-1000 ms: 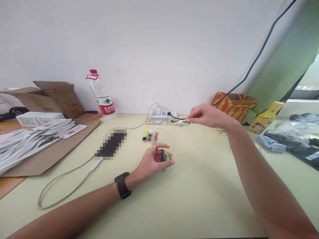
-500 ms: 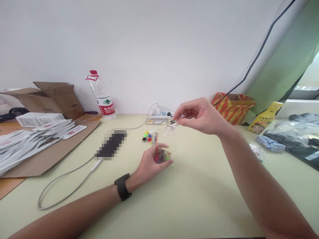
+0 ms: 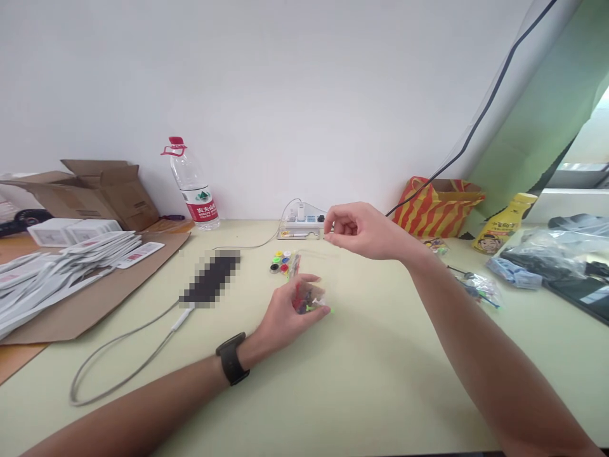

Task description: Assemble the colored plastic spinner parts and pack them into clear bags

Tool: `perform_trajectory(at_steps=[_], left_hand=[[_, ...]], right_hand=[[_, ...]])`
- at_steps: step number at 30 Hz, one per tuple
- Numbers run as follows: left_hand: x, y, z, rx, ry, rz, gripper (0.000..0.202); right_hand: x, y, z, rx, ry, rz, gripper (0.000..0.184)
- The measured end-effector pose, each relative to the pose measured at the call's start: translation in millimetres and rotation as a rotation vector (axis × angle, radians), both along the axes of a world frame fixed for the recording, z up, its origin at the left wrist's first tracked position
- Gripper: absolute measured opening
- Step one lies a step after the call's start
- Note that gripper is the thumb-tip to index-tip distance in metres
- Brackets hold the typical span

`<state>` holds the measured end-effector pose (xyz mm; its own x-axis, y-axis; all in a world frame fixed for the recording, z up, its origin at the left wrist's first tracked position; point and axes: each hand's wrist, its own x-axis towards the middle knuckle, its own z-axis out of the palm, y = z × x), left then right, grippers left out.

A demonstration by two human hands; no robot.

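Observation:
My left hand (image 3: 289,312) rests on the pale green table (image 3: 380,381) with its fingers curled around a small bundle of coloured plastic pieces (image 3: 308,301), red, green, blue and white. A black watch (image 3: 230,359) is on that wrist. My right hand (image 3: 358,230) hovers just above and to the right of the bundle, fingers pinched together. What they pinch is too small to make out. A cluster of small coloured round pieces (image 3: 281,261) lies just behind my left hand.
A phone (image 3: 210,277) on a grey cable (image 3: 124,362) lies to the left, beside stacked white packets (image 3: 57,266) on cardboard. A water bottle (image 3: 193,187), power strip (image 3: 301,223) and striped bag (image 3: 435,203) line the wall. A yellow bottle (image 3: 504,225) and plastic bags (image 3: 547,260) sit right.
My right hand lifted a small white piece from near the power strip and brought it left toward my left hand. The piece no longer shows in its fingers.

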<state>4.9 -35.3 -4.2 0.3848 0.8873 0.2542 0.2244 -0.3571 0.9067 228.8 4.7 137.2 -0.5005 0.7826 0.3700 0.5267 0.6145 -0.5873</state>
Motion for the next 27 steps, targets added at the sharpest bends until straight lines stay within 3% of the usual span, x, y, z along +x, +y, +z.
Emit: perform_trajectory(at_steps=[2,5,8,11,14,21,27], left_hand=[[1,-3,1.7,-0.048,-0.052,-0.084,0.056],[4,-7,2.8,-0.108,-0.108,-0.209,0.062],[6,-8,1.1,-0.175,-0.102,-0.234,0.062],[5,-6,-1.7,-0.218,-0.108,-0.221,0.059],[3,-1,-3.2,-0.195,-0.100,-0.188,0.058],[-2,9,1.2,-0.171,-0.069,-0.055,0.058],[-3,7,2.8,-0.083,-0.036,-0.033,0.050]], right_hand=[[6,19,-14.8,0.010,0.000,-0.028,0.006],[10,50,-50.2,-0.047,-0.131,0.058,0.011],[5,70,-89.0,-0.118,-0.303,0.213,0.024],[-2,78,-112.6,-0.147,-0.358,0.247,0.021],[-2,81,-113.3,-0.137,-0.332,0.241,0.014],[23,84,-86.4,-0.200,-0.316,0.220,0.020],[16,75,-91.8,-0.377,-0.359,0.289,0.039]])
